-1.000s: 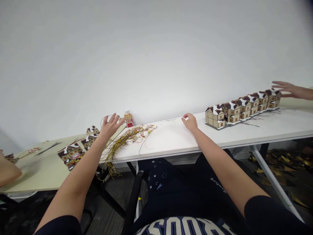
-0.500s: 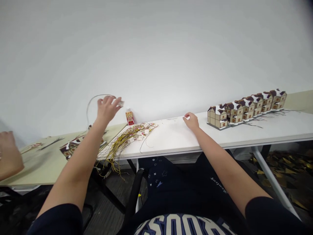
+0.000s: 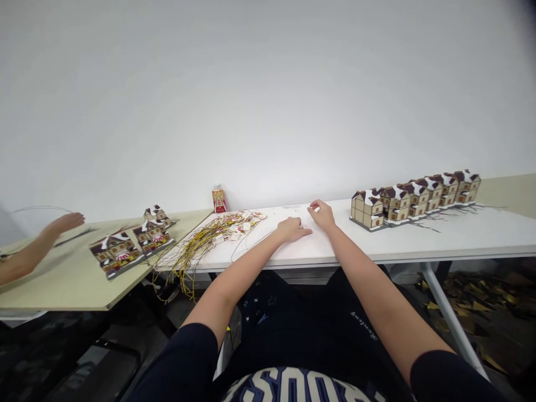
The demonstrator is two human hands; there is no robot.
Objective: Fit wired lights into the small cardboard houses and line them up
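My left hand (image 3: 293, 229) is over the white table, its fingers closed on a small white block that they mostly hide. A thin wire (image 3: 248, 239) trails leftward from that hand across the tabletop. Just beyond it to the right, my right hand (image 3: 322, 216) is curled with thumb and forefinger close together; whatever they hold, if anything, is too small to make out. Left of my hands lies a pile of white blocks (image 3: 246, 226) with bundled yellow and dark wires (image 3: 196, 245), which hang over the table's front edge.
Several miniature snow-roofed houses (image 3: 367, 211) stand in a row at right, wires in front. More model houses (image 3: 119, 254) stand on the cream table (image 3: 62, 293). A gold-and-red bottle (image 3: 218, 200) stands by the wall. Another person's hand (image 3: 67, 222) is at far left.
My left hand has come down and right, from above the wire pile to beside my right hand, bringing the white block and its wire. The other person's arm has moved.
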